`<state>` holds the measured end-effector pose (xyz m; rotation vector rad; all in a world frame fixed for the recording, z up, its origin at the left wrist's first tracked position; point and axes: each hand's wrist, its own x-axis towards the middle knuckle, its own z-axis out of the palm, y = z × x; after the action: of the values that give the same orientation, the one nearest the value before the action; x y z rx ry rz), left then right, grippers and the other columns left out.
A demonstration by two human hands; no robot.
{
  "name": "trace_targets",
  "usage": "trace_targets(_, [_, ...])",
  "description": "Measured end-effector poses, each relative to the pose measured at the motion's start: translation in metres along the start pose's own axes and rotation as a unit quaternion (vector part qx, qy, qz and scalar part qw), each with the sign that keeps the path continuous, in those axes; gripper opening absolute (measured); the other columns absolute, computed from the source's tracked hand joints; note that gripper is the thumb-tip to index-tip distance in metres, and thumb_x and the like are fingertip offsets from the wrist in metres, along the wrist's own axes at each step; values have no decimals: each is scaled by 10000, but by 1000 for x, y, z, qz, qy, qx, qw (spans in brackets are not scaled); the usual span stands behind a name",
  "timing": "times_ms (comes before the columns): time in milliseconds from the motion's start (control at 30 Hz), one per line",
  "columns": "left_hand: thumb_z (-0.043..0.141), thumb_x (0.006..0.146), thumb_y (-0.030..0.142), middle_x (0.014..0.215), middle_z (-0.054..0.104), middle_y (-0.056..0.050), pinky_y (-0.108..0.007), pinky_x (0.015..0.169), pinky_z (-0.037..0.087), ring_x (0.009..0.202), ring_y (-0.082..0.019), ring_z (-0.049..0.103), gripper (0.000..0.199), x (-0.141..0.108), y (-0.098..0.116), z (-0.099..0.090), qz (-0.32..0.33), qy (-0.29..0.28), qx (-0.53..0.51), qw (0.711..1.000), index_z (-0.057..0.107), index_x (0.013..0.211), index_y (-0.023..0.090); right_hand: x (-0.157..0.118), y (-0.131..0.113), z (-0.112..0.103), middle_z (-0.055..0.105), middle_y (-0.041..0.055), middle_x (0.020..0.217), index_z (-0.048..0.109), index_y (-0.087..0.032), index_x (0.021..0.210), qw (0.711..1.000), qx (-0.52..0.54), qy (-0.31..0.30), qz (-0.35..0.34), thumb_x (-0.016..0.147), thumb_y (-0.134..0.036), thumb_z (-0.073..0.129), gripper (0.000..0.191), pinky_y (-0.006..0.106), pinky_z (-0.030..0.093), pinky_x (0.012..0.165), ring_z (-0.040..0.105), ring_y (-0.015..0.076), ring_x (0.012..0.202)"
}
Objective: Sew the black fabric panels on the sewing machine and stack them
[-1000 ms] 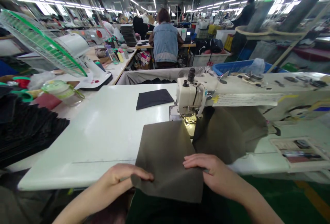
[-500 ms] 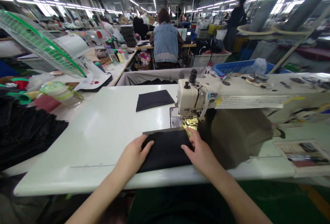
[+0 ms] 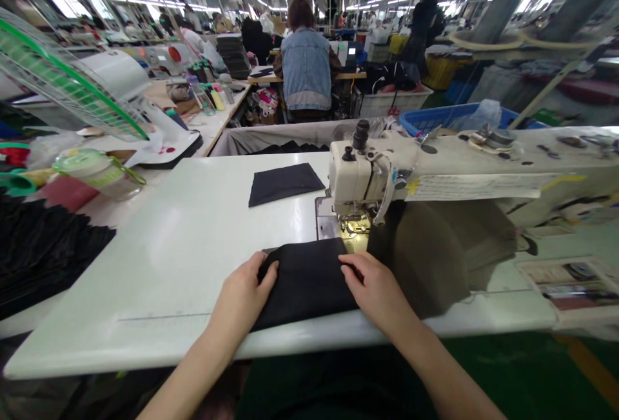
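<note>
A dark fabric piece (image 3: 304,281) lies on the pale sewing table (image 3: 178,246) at its front edge, just before the sewing machine (image 3: 355,178). My left hand (image 3: 246,288) pinches its left edge between thumb and fingers. On the opposite side my right hand (image 3: 370,278) grips the upper right corner, close to the lit presser foot (image 3: 356,226). A strip of olive cloth shows under the piece at its upper left. More olive fabric (image 3: 435,259) spreads to the right beneath the machine arm. Another dark folded piece (image 3: 286,182) rests behind, left of the machine head.
To the left stand a fan (image 3: 72,78), a lidded plastic jar (image 3: 97,171) and a stack of black fabric (image 3: 43,246). A blue basket (image 3: 420,120) sits behind the machine. A small tray (image 3: 575,288) holds tools at right. Ahead, a person in a denim vest (image 3: 307,71) is seated.
My right hand's fingers have drawn in from beside the presser foot onto the fabric's upper right corner. The upper edge now covers more of the olive strip. The camera view has shifted slightly.
</note>
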<state>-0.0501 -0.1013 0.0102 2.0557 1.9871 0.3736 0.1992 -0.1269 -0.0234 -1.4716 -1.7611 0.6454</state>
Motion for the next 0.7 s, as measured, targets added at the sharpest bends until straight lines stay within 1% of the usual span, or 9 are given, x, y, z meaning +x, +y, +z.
trace_targets(267, [507,921,394,688,690,-19,-302,631,495,697,-250,704,214,1,-2,1,19,15,-5,1000,586,799,238,-2,0,-1,733,60,969,718,-210,1066,999,-34,16,-10,937,-179,520,238,319,577,848,720,200,899])
trace_targets(333, [502,937,379,716,699,-27,-305,647,503,717,-252,710,209,1,-2,2,22,6,7,1000,591,817,231,-1,0,0,733,56,964,717,-208,1067,999,-50,13,-11,936,-169,526,235,309,578,839,720,195,888])
trace_targets(400, [488,961,359,745,704,-39,-312,671,513,746,-257,717,210,0,0,2,18,-18,36,999,592,842,222,-1,-1,0,730,60,964,719,-197,1065,998,-65,10,-13,935,-156,529,233,311,579,835,718,196,884])
trace_targets(467, [465,985,341,801,715,-59,-333,675,528,754,-268,721,216,-2,3,-1,10,-45,79,996,606,893,206,-1,-3,0,719,74,965,720,-180,1071,997,-77,8,-14,934,-146,532,235,336,583,823,708,212,882])
trace_targets(500, [454,993,334,869,724,-80,-352,669,539,761,-279,723,221,-2,5,-2,10,-45,101,994,619,953,193,-2,-5,-1,708,85,963,722,-173,1073,995,-96,8,-20,934,-146,535,235,358,584,807,697,227,883])
trace_targets(533, [452,994,320,958,726,-110,-378,669,553,784,-295,725,230,-2,7,-4,19,-31,119,992,627,1035,178,-2,-7,-2,696,96,970,723,-171,1072,992,-123,9,-33,931,-148,541,231,380,583,793,682,243,893])
trace_targets(600, [470,973,260,1200,678,-178,-462,768,582,963,-349,715,302,-1,13,-4,78,38,129,988,598,1225,154,-3,-11,-4,678,117,1025,723,-178,1073,979,-191,13,-74,926,-153,560,221,421,574,796,647,274,947])
trace_targets(667, [463,942,156,1420,563,-192,-533,976,539,1247,-372,603,429,0,23,0,188,99,90,973,534,1365,165,-4,-13,-5,672,126,1095,715,-184,1084,962,-245,17,-116,927,-150,570,217,451,561,832,620,290,1006])
trace_targets(700, [443,931,107,1489,513,-172,-533,1066,493,1353,-350,524,484,0,29,5,244,101,58,963,511,1405,181,-4,-14,-6,674,127,1118,709,-181,1097,958,-256,17,-127,930,-145,570,220,460,555,848,616,291,1021])
